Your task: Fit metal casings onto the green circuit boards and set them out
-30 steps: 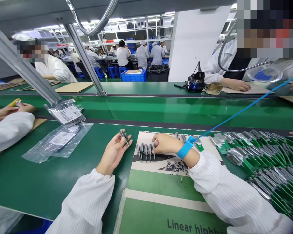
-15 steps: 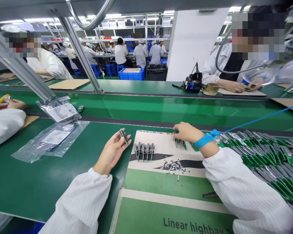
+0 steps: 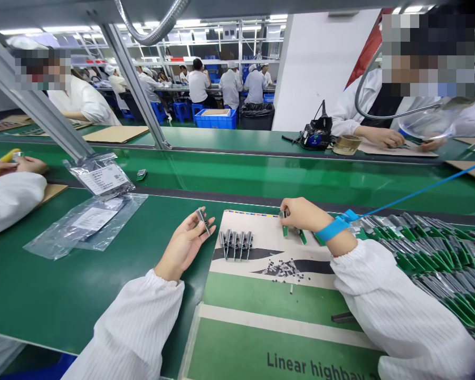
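Note:
My left hand [image 3: 184, 240] holds a small circuit board [image 3: 203, 221] with a metal-coloured part between thumb and fingers, left of the cardboard sheet. At the sheet's back edge, my right hand [image 3: 303, 214] has its fingers closed on another small green circuit board [image 3: 285, 230], largely covered by the fingers. A blue wrist strap [image 3: 336, 227] is round my right wrist. Between the hands, several boards stand in a row [image 3: 236, 245] on the cardboard sheet [image 3: 237, 290]. Nearer to me lies a scatter of tiny black and silver parts [image 3: 284, 269].
Rows of green boards with metal parts [image 3: 431, 253] fill the right side. Plastic bags [image 3: 87, 224] lie at the left. A green conveyor [image 3: 221, 171] runs behind, carrying one small part [image 3: 141, 174]. A blue cord [image 3: 423, 187] stretches right. Co-workers' hands [image 3: 26, 163] are at far left.
The whole view has shifted slightly right. The board at my right fingers shows more of its green edge now. My left hand keeps its hold, and the small conveyor part has moved right.

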`<state>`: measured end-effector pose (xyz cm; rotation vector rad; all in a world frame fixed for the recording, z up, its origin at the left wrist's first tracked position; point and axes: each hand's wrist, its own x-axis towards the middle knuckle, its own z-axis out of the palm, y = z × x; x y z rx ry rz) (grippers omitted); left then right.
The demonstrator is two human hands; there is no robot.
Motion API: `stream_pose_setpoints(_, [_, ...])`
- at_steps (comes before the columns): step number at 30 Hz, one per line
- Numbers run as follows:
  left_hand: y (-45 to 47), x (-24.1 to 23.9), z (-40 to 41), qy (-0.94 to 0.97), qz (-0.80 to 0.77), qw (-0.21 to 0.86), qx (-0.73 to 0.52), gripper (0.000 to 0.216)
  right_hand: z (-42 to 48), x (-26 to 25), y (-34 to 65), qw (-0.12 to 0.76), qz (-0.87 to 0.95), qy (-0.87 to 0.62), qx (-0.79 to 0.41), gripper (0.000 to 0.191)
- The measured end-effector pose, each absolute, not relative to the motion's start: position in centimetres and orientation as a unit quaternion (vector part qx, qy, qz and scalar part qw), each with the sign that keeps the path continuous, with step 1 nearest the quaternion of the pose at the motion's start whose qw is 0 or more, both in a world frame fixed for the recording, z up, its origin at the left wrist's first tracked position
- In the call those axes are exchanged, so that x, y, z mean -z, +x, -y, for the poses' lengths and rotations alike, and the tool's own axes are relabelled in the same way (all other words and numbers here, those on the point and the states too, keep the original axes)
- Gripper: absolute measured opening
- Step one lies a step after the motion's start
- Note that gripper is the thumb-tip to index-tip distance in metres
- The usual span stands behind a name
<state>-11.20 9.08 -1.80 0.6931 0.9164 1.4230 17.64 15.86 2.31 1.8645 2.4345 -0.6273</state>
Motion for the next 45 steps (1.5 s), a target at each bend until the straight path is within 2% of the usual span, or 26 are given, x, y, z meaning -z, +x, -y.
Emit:
stream_pose_setpoints(7, [-11.2,1.9,-9.1,0.300,-0.399,0.609,-0.616,0.026,-13.6,-1.5,15.7,-0.068,-0.790,0.491,0.360,0.025])
stream_pose_setpoints(13, [-11.3,2.0,-9.2,0.302,-0.401,0.607,-0.616,0.027,-13.0,1.2,14.5,-0.082,-0.797,0.445,0.400,0.025])
stream_pose_setpoints(20, [-11.3,2.2,-9.3,0.300,-0.400,0.607,-0.617,0.028,-13.1,1.6,14.3,-0.096,-0.816,0.442,0.359,0.027])
stream_pose_setpoints(33, [-11.3,2.2,-9.3,0.302,-0.403,0.610,-0.612,0.027,-11.8,0.5,13.3,-0.058,-0.798,0.474,0.368,0.030])
stream_pose_setpoints(37, [-11.3,2.2,-9.3,0.299,-0.404,0.610,-0.612,0.027,-12.2,-0.4,14.3,-0.060,-0.803,0.502,0.316,0.035])
stream_pose_setpoints(40, [-11.2,2.2,-9.3,0.296,-0.405,0.611,-0.612,0.027,-13.7,-1.7,17.0,-0.054,-0.789,0.565,0.235,0.031])
stream_pose_setpoints(45, [-11.1,2.1,-9.3,0.295,-0.405,0.614,-0.609,0.027,-15.8,-2.0,20.3,0.029,-0.743,0.649,0.161,0.021])
